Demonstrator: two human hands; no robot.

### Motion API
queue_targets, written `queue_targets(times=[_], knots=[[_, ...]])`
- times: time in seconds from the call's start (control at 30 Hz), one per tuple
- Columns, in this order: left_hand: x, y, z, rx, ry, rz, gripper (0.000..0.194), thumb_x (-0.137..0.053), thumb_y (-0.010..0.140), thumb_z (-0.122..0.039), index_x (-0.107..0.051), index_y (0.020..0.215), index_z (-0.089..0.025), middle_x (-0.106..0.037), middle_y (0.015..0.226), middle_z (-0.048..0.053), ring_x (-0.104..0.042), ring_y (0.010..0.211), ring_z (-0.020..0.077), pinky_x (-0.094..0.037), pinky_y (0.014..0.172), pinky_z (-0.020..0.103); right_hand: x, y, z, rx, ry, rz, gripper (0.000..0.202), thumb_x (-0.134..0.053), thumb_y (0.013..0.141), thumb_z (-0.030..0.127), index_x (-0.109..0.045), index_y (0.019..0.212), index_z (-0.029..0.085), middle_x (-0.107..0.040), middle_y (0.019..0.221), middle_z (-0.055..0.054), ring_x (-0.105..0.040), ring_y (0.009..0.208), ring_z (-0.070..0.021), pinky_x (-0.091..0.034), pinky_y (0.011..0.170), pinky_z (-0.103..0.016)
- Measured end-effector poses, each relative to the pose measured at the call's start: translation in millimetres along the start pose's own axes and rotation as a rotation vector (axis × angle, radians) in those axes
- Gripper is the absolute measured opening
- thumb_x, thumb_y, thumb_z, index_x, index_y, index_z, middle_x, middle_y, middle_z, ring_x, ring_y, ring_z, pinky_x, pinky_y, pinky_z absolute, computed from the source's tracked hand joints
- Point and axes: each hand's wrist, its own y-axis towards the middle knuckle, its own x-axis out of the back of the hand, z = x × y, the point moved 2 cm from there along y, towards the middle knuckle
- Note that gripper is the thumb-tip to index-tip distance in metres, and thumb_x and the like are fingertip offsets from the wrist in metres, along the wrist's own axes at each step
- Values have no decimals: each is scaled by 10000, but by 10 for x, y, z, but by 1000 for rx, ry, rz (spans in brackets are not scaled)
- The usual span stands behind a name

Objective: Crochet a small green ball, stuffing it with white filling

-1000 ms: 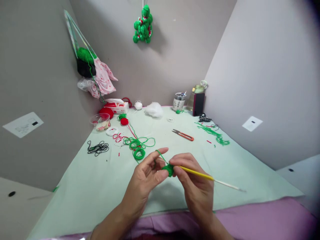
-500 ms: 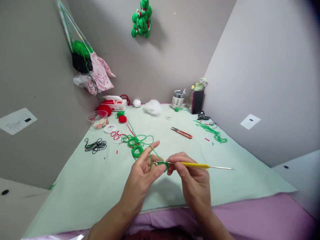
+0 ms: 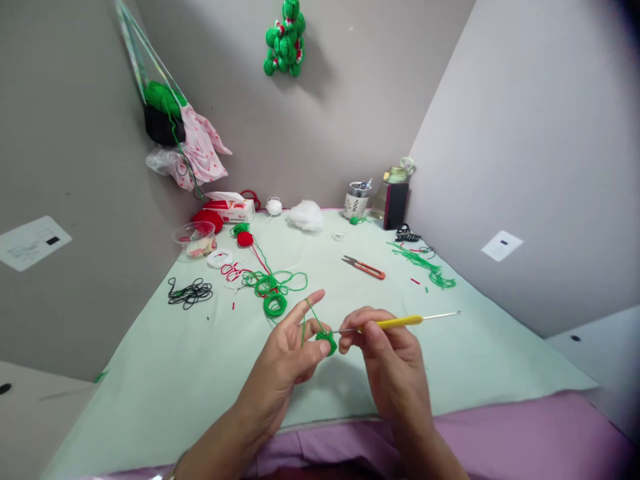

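Watching remotely, I see the left hand [image 3: 283,353] pinching the green crochet piece [image 3: 331,343] above the near-centre table [image 3: 480,347], likely steadying it for the yellow-handled hook [image 3: 403,322] clamped in the right hand [image 3: 393,353].

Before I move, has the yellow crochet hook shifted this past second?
Yes, the yellow hook has swung its outer end upward in view, nearer the orange snips.

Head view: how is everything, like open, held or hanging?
Left hand: pinching green crochet piece
Right hand: gripping yellow hook
Snips: lying flat
Phone: upright
Bottle: upright
Pen can: open, upright
Plastic tub: open
Tissue box: tissue sticking out
Black cord: loosely looped
Green ornament: hanging
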Motion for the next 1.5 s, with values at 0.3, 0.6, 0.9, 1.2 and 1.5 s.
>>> queue_targets(times=[0.3,0.6,0.9,1.2,1.5], knots=[[16,30,66,-140,25,-37,841,-884,786,-294,-511,1540,-274,-573,858,-32,-383,581,40,-312,567,211,6,-24,-58,-25,30,23,189,-774,903,424,-813,880,240,-722,793,-39,-638,659,-156,-546,634,-313],[50,33,108,-107,89,-19,820,-870,807,-316,-506,1541,-310,-573,931,-14,-400,638,62,-308,576,213,18,12,-38,-47,65,5,191,-781,899,428,-809,853,245,-719,782,-22,-644,640,-137,-536,620,-283],[43,48,143,-199,152,-105,828,-897,785,-344,-520,1522,-331,-524,846,-43,-499,704,82,-358,611,209,9,-17,-60,-12,64,26,161,-770,918,402,-820,881,254,-740,809,-19,-657,664,-123,-544,651,-266],[-8,19,96,-168,164,-105,822,-895,780,-330,-519,1511,-291,-506,824,-61,-389,612,46,-344,585,191,23,1,-74,40,58,57,157,-726,958,368,-806,912,241,-736,817,-20,-664,673,-118,-552,653,-257],[-70,13,141,-102,-8,-63,803,-900,785,-300,-539,1501,-254,-538,810,-58,-385,602,35,-342,560,156,30,-166,-55,612,-646,110,308,-682,958,130,-796,1157,335,-732,1021,-51,-699,909,-194,-584,762,-329]])
